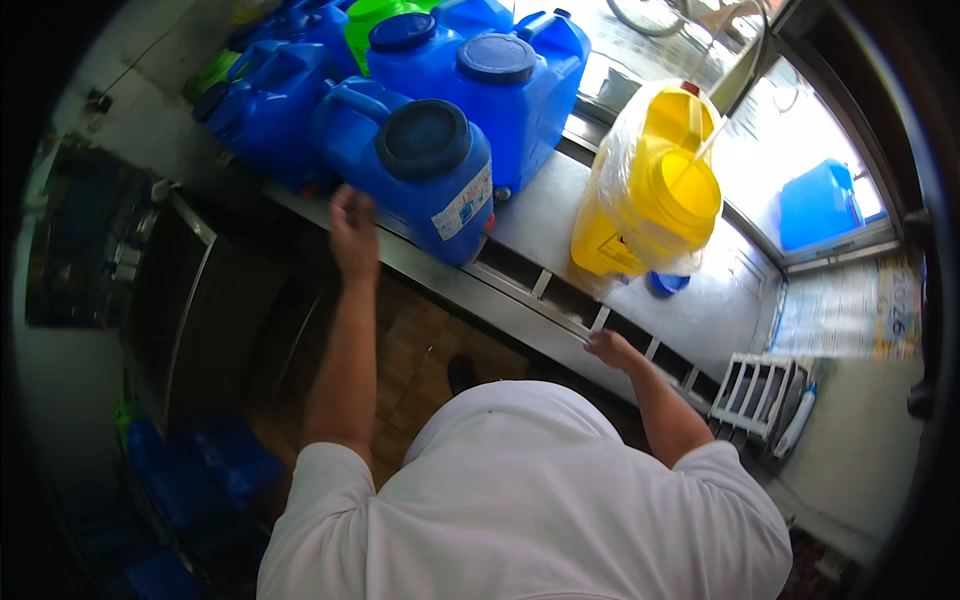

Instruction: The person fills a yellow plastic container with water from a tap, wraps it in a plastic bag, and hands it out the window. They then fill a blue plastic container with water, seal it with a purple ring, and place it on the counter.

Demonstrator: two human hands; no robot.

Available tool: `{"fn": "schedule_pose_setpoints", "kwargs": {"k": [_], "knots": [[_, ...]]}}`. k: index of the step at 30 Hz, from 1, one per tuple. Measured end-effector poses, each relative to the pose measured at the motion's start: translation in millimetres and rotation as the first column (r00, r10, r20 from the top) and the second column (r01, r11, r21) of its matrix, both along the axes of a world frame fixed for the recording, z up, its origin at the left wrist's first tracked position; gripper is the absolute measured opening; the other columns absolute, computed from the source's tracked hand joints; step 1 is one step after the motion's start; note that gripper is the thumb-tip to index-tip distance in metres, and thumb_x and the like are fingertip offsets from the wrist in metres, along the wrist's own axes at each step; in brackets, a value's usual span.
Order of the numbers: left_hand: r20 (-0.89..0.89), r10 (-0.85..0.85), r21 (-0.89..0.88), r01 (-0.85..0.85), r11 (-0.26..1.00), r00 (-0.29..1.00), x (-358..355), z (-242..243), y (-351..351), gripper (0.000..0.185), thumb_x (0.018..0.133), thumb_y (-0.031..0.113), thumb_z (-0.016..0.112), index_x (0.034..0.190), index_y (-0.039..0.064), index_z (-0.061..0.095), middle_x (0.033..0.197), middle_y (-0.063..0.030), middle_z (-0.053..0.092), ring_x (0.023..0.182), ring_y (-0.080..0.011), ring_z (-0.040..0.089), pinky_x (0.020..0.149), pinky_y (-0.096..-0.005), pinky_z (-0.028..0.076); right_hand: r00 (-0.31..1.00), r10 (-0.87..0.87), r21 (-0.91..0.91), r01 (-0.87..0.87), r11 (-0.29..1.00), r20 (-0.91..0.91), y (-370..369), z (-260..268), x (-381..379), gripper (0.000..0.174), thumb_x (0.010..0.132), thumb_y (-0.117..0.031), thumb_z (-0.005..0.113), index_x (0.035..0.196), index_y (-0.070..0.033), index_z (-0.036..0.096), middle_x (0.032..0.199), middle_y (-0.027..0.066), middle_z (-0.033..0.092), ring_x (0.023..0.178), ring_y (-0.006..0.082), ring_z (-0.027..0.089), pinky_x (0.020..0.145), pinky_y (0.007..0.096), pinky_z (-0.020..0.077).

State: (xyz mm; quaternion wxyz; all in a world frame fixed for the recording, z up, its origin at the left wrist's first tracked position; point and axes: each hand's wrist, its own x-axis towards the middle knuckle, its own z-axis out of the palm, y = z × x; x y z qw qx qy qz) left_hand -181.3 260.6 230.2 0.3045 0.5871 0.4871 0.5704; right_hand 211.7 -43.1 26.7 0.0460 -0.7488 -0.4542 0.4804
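My left hand [354, 232], slightly blurred, is raised beside the nearest blue plastic jug [405, 202] with no object visible in it. That jug stands at the counter's front edge, with a dark screw cap and a label bearing writing. Whether my fingers touch it I cannot tell. By the slotted front of the stainless steel counter [525, 202] is my right hand [613, 349]. Its fingers are bent, and their grip is partly hidden. Beyond it stands an uncapped yellow plastic jug [600, 225] wrapped in clear plastic film, with a pale thin tube [711, 140] in its mouth.
Several more blue jugs [480, 105] and a green jug [369, 13] crowd the back left. A blue cap [668, 283] lies near the yellow jug. At right are a white slatted rack [754, 394] and another blue jug [817, 206] by the window. More blue containers [232, 457] sit low left.
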Motion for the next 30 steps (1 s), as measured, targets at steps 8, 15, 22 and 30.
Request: {"fn": "schedule_pose_setpoints", "kwargs": {"k": [8,15,22,30], "knots": [[0.705,-0.117,-0.596,0.674,0.436,0.700,-38.3,-0.9,283.5,0.073,0.090,0.046,0.067,0.127,-0.014,0.049,0.109,-0.0255,0.067,0.089,-0.0276,0.071,0.085,-0.0362,0.059,0.998,-0.022,0.281,0.003,0.960,0.066,67.2,97.8,-127.2,0.058,0.089,-0.044,0.064,0.131,-0.005,0.057,0.131,0.0198,0.060,0.123,0.0354,0.056,0.102,0.0437,0.0456],[0.773,-0.295,-0.436,0.808,0.397,0.562,-57.4,-19.1,287.9,0.025,0.099,0.029,0.061,0.105,0.005,0.059,0.107,-0.0123,0.065,0.099,-0.0253,0.063,0.096,-0.0410,0.051,0.862,-0.386,0.033,0.398,0.917,0.330,-126.9,89.5,-118.9,0.058,0.088,-0.043,0.062,0.134,-0.008,0.057,0.132,0.0156,0.061,0.124,0.0327,0.056,0.103,0.0429,0.0459],[0.620,-0.499,-0.421,0.794,0.438,0.605,-54.2,76.1,60.4,0.045,0.102,0.036,0.053,0.134,0.005,0.053,0.103,-0.0090,0.066,0.088,-0.0180,0.063,0.080,-0.0330,0.055,0.367,-0.731,0.259,0.766,0.588,0.576,-314.4,77.2,-33.6,0.036,0.088,-0.029,0.062,0.122,-0.017,0.062,0.130,0.0140,0.059,0.120,0.0365,0.055,0.102,0.0488,0.0440],[0.030,-0.828,-0.626,0.656,0.422,0.561,6.7,115.5,-104.7,0.054,0.098,0.048,0.054,0.127,0.002,0.057,0.077,-0.0051,0.060,0.063,-0.0132,0.055,0.058,-0.0258,0.045,0.150,-0.331,0.258,0.367,0.894,0.932,-387.4,127.8,114.2,0.035,0.086,-0.022,0.065,0.119,-0.011,0.061,0.119,0.0136,0.058,0.120,0.0327,0.052,0.111,0.0546,0.0311]]}}
